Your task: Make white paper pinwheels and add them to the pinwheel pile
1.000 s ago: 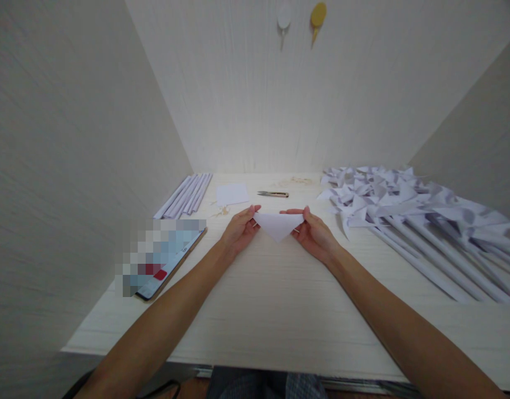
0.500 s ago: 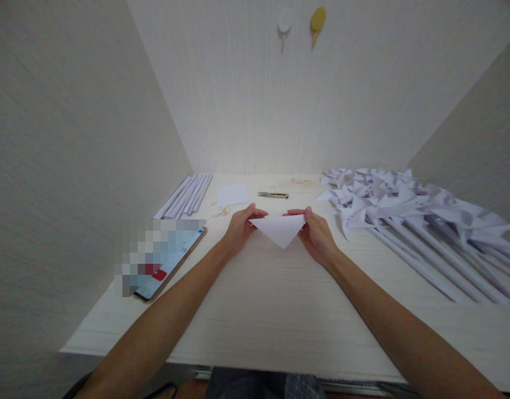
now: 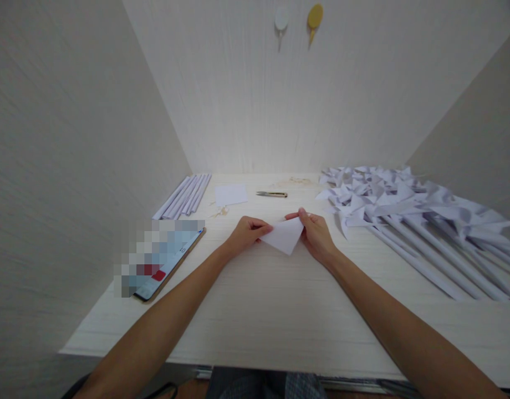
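A sheet of white paper [image 3: 285, 237], folded into a triangle, is held between my two hands above the table. My left hand [image 3: 247, 235] pinches its left corner, the thumb lying on top. At the upper right corner my right hand [image 3: 315, 233] grips the paper between thumb and fingers. One corner of the paper points down toward me. Beyond my hands lie small thread snips [image 3: 272, 194] and a flat white sheet of paper [image 3: 231, 194].
Several rolled paper sticks [image 3: 183, 197] lie at the back left, with a phone [image 3: 172, 266] in front of them. Paper pinwheels [image 3: 383, 199] on paper sticks are heaped on the right. Small tan bits [image 3: 222, 211] lie near the flat sheet. Two hooks [image 3: 315, 18] are on the back wall.
My left hand has moved slightly right and its thumb now presses over the paper's left corner. The folded paper has tilted, its lower point shifting a little right. My right hand keeps its grip.
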Tool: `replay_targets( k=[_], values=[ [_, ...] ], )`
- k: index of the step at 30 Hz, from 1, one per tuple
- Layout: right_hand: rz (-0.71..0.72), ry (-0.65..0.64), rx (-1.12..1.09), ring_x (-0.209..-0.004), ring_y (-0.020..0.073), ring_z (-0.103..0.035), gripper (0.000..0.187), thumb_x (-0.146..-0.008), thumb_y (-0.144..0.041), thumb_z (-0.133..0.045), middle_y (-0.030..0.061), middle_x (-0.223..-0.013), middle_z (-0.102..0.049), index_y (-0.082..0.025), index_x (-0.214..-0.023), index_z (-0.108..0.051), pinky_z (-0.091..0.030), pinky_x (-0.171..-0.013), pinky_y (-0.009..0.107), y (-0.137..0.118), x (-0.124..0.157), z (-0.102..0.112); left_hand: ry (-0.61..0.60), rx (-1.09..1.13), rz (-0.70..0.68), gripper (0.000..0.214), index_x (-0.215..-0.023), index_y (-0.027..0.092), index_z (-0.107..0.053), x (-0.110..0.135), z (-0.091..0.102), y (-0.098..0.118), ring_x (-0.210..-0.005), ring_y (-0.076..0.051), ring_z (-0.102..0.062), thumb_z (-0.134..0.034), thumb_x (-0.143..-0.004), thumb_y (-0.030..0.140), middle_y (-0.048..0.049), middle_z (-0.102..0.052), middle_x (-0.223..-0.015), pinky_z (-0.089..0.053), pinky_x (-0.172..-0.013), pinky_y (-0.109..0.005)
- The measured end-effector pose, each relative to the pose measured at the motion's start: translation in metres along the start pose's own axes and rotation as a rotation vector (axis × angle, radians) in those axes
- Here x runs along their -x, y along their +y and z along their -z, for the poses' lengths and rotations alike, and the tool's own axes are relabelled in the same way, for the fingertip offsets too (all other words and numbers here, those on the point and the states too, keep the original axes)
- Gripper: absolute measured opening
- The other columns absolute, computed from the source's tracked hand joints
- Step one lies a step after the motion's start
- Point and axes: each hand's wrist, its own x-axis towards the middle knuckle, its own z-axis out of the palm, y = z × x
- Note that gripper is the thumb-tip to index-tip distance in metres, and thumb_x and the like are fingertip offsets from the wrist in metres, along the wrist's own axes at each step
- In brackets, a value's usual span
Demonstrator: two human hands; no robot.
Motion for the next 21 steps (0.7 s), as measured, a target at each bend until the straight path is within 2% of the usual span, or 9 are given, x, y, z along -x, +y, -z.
replay_targets(
  k=[3,5,10,16,21],
  values=[
    [-0.067,-0.022,-0.156,-0.061,0.0141,-0.057,0.037,-0.062,-0.051,-0.059,0.0066,-0.067,-0.066,-0.015,-0.066,-0.065,-0.042,-0.059,0.027,-0.0032,0.0003,-0.0011,0.016,-0.02,-0.022,0.025,-0.05,0.013,-0.059,0.0003,-0.0009,0.0005,-0.039,-0.004,-0.032,-0.056,-0.062,0.034,0.0051,-0.041,-0.041,-0.023,-0.038,-0.019],
    [-0.08,-0.006,-0.199,-0.061,0.0144,-0.058,0.035,-0.06,-0.049,-0.062,0.0071,-0.065,-0.067,-0.015,-0.063,-0.065,-0.043,-0.061,0.028,-0.0048,0.0006,-0.0016,0.015,-0.031,-0.031,0.024,-0.049,0.013,-0.059,0.0002,-0.0009,0.0009,-0.039,-0.004,-0.032,-0.056,-0.062,0.033,0.0051,-0.04,-0.04,-0.022,-0.037,-0.019],
    [-0.104,0.022,-0.21,-0.054,0.0129,-0.056,0.031,-0.058,-0.045,-0.065,0.0051,-0.057,-0.065,-0.014,-0.06,-0.064,-0.043,-0.059,0.027,-0.0054,0.001,-0.0017,-0.007,-0.043,-0.062,0.023,-0.049,0.014,-0.059,-0.0014,-0.0014,0.0007,-0.038,-0.005,-0.032,-0.055,-0.064,0.031,0.005,-0.041,-0.04,-0.023,-0.038,-0.019],
    [-0.075,0.025,-0.218,-0.056,0.0133,-0.057,0.031,-0.058,-0.045,-0.065,0.0056,-0.059,-0.066,-0.015,-0.059,-0.064,-0.043,-0.06,0.028,-0.0034,0.001,-0.0009,0.018,-0.065,-0.07,0.023,-0.047,0.013,-0.058,-0.0024,-0.0003,-0.0013,-0.038,-0.005,-0.032,-0.055,-0.063,0.029,0.0051,-0.04,-0.039,-0.022,-0.038,-0.019],
    [-0.058,0.089,-0.251,-0.054,0.0114,-0.055,0.027,-0.051,-0.039,-0.072,0.0034,-0.056,-0.064,-0.014,-0.054,-0.063,-0.042,-0.058,0.026,-0.003,0.0004,-0.0006,0.031,-0.074,-0.056,0.021,-0.049,0.013,-0.058,-0.0025,0.0003,-0.0008,-0.038,-0.005,-0.032,-0.055,-0.063,0.029,0.0049,-0.041,-0.04,-0.023,-0.038,-0.019]
  ],
)
